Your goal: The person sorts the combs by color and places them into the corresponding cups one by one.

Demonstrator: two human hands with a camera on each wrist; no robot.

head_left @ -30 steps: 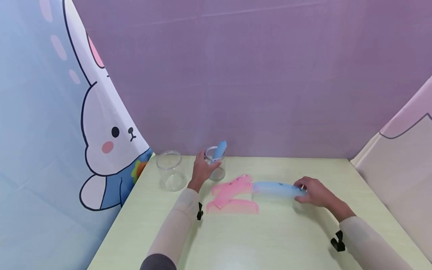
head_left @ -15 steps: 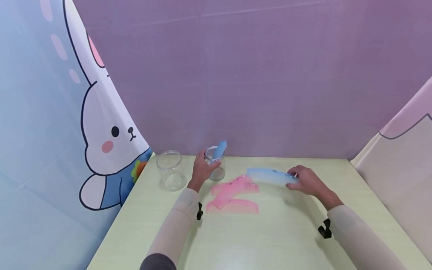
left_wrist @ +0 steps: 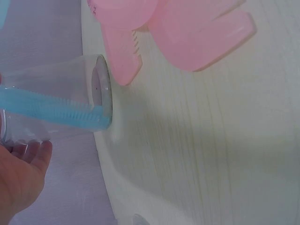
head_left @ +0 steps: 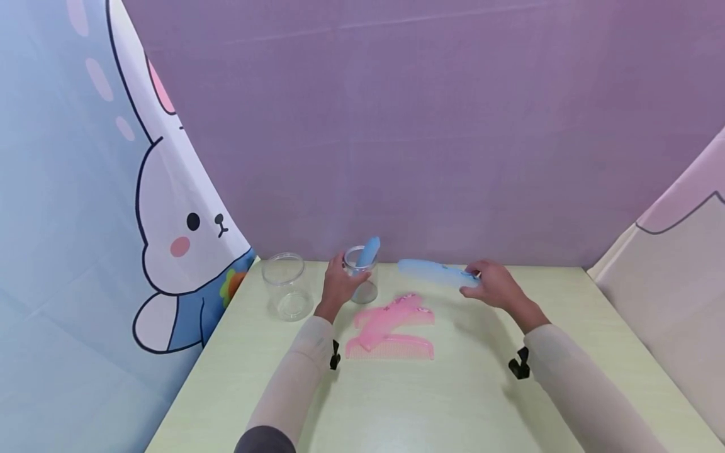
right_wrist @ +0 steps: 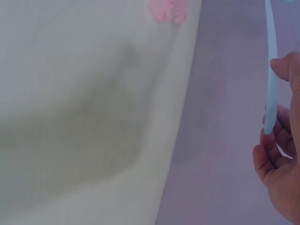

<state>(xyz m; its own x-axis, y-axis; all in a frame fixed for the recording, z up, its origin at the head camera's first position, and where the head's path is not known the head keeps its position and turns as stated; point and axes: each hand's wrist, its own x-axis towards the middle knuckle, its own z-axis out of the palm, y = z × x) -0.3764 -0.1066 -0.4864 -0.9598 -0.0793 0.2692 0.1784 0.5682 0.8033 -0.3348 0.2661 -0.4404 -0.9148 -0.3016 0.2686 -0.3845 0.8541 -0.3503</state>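
My left hand (head_left: pixel 338 286) grips a small clear plastic jar (head_left: pixel 365 292) near its rim. Inside leans a blue comb (head_left: pixel 370 250), its end poking out above the rim; the left wrist view shows its teeth through the jar wall (left_wrist: pixel 70 79). Off to the right, my right hand (head_left: pixel 498 290) pinches a second blue comb (head_left: pixel 427 272) by one end, thumb on one face and fingertips on the other. This comb is held above the table, its far end pointing left toward the jar. Several pink combs (head_left: pixel 391 321) lie overlapping in front of the jar.
A wider clear jar (head_left: pixel 283 286) stands on the pale table (head_left: pixel 442 402) to the left of my left hand. A purple cloth backdrop (head_left: pixel 430 138) rises behind the table's far edge, with a rabbit-printed cloth (head_left: pixel 170 207) on the left.
My right hand has moved left and away from me, raising the blue comb off the pink combs toward the jar. My left hand and the jar have stayed put.
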